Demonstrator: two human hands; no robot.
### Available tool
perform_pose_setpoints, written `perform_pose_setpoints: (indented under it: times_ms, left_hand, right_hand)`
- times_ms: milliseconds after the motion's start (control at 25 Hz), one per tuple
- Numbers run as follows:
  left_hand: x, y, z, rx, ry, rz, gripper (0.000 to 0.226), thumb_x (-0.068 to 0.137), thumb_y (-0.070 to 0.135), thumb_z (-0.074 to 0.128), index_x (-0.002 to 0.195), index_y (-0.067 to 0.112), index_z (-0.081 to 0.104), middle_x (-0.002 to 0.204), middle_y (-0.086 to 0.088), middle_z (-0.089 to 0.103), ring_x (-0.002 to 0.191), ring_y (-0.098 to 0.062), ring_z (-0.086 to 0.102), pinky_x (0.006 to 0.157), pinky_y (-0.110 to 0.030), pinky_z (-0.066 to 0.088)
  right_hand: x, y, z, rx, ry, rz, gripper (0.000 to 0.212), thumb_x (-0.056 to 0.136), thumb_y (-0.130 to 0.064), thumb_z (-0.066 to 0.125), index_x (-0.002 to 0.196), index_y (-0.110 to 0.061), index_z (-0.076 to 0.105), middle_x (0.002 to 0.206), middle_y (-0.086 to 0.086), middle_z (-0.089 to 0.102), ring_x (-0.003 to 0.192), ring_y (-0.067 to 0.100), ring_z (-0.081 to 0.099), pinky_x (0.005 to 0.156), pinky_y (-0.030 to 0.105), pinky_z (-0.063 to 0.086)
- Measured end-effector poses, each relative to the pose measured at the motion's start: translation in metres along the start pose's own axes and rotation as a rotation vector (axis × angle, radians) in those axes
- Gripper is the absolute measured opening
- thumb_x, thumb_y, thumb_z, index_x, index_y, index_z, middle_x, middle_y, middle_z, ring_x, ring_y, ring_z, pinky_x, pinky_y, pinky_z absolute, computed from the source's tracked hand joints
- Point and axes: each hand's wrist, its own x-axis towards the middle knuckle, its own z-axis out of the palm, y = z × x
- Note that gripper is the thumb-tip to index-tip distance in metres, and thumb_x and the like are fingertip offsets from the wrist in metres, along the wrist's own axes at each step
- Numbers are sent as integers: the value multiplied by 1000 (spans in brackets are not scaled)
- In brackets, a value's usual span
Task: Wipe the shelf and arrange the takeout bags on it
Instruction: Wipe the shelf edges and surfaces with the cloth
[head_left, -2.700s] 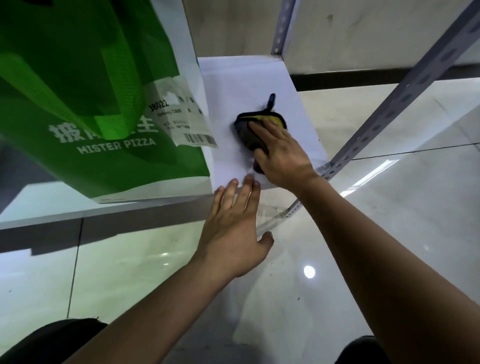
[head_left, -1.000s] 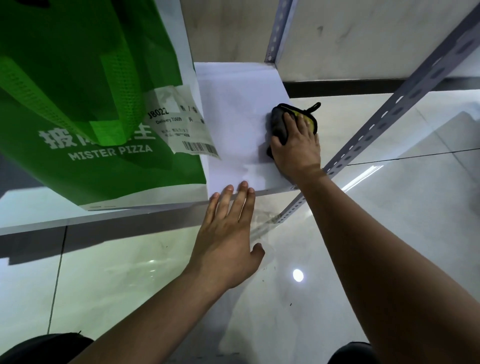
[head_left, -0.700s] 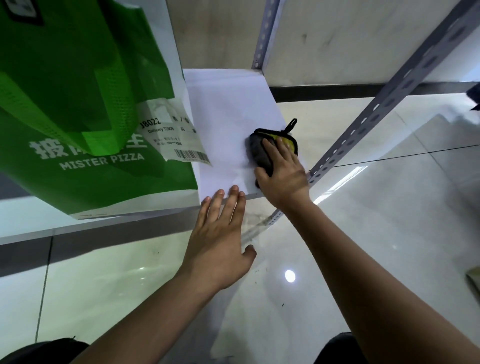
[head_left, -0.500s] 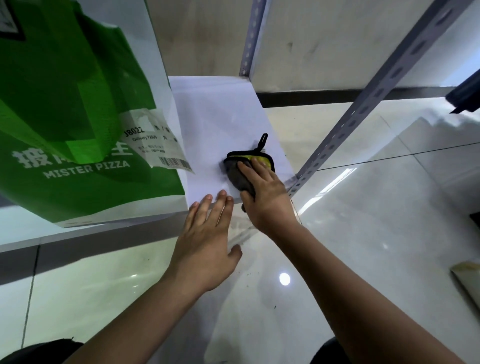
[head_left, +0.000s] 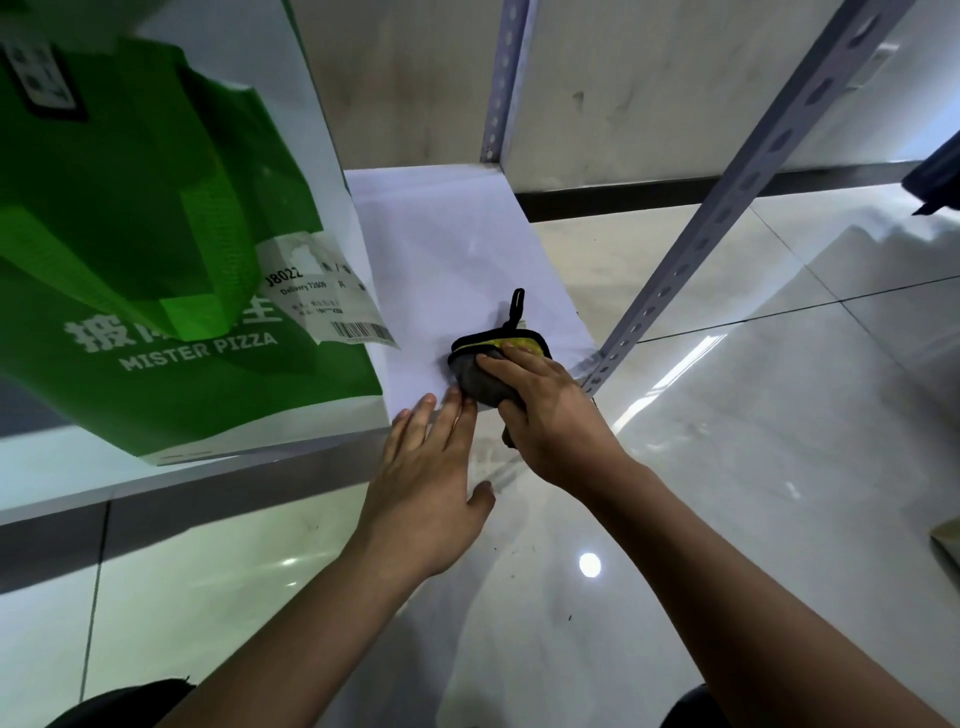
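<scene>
Glossy pale floor tiles, white wall behind; steel rack with perforated uprights.

Shelf: white board, bare at its right end, front edge nearest the person.

Takeout bag: green, lettered MISTER PIZZA, standing on the shelf left of the bare end, a printed receipt hanging off its right face.

Cloth: dark pad with yellow patch and black loop, lying near the shelf's front right corner (partly over the front edge, it seems).

Right hand: pressing the cloth, fingers laid over its top and curled at its near side, clamped on it.

Left hand: fingers straight and together, tips touching the shelf's front edge just left of the cloth, holding nothing.

Risks, as judged: a stroke toward the front right corner could carry the cloth off the board; a leftward stroke could snag the receipt or nudge the bag; heavy pressing at the front edge might tip the shelf.
</scene>
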Motion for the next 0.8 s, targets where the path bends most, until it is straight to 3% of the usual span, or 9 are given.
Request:
perform_pose_setpoints:
  times_ms: [200, 240, 320, 400, 480, 560, 640, 720, 800]
  left_hand:
    - [0, 0, 0, 5, -2, -3, 82, 99, 46, 43, 158, 26, -9, 167, 6, -13, 153, -17, -14, 125, -38, -6]
    - [1, 0, 0, 4, -4, -2, 81, 99, 46, 43, 158, 25, -9, 167, 6, -12, 153, -18, -13, 125, -38, -5]
    - [4, 1, -2, -10, -9, -2, 80, 99, 46, 43, 159, 25, -7, 167, 6, -10, 154, -18, -10, 125, -38, -5]
    - [4, 7, -6, -64, -18, -16, 78, 99, 44, 44, 159, 27, -3, 168, 6, -4, 154, -18, -4, 125, -38, 0]
    - [-1, 20, -14, -226, -25, -46, 70, 100, 39, 46, 158, 31, 8, 166, 8, 13, 153, -16, 8, 124, -37, 13]
    - [-7, 40, -31, -585, -38, -104, 57, 99, 31, 50, 152, 36, 30, 155, 11, 39, 145, -11, 32, 118, -36, 31]
    - [-15, 64, -55, -983, 1, -202, 44, 95, 18, 49, 137, 30, 52, 129, 5, 65, 122, -9, 57, 105, -35, 47]
    - [-28, 90, -90, -1210, 42, -321, 34, 92, 9, 47, 123, 17, 62, 106, -7, 72, 101, -16, 68, 86, -30, 56]
    - [-44, 117, -126, -1305, 61, -431, 32, 86, 22, 55, 116, 15, 64, 102, -10, 73, 97, -21, 70, 79, -36, 57]
  right_hand:
    - [-2, -2, -8, 27, -47, -20, 48, 96, -18, 46, 144, -21, 55, 150, 2, 51, 133, 22, 48, 106, 31, 42]
    - [-2, -1, -11, 80, -55, -5, 48, 97, -14, 47, 143, -22, 56, 144, -1, 55, 124, 16, 55, 98, 24, 44]
    - [-2, -1, -22, 251, -79, 97, 48, 97, -9, 44, 141, -25, 57, 111, -9, 63, 82, -3, 62, 70, 8, 42]
    - [-5, -2, -30, 363, -76, 180, 49, 98, -9, 42, 140, -30, 57, 89, -12, 56, 60, -5, 55, 57, 6, 38]
    - [-15, -11, -38, 397, -59, 194, 50, 98, -11, 42, 140, -33, 57, 95, -10, 56, 66, -8, 53, 61, 4, 37]
    - [-27, -25, -49, 429, -28, 193, 51, 96, -12, 42, 140, -33, 58, 110, -8, 62, 83, -6, 56, 72, 1, 37]
    - [-43, -41, -65, 509, 25, 191, 53, 91, -16, 42, 139, -32, 57, 128, -9, 63, 104, 3, 59, 89, 14, 45]
    - [-63, -62, -89, 570, 60, 186, 55, 89, -18, 43, 140, -33, 53, 132, -10, 61, 115, 8, 59, 95, 31, 52]
    - [-86, -83, -118, 605, 56, 183, 52, 93, -21, 48, 142, -37, 46, 133, -12, 59, 118, 8, 58, 95, 39, 54]
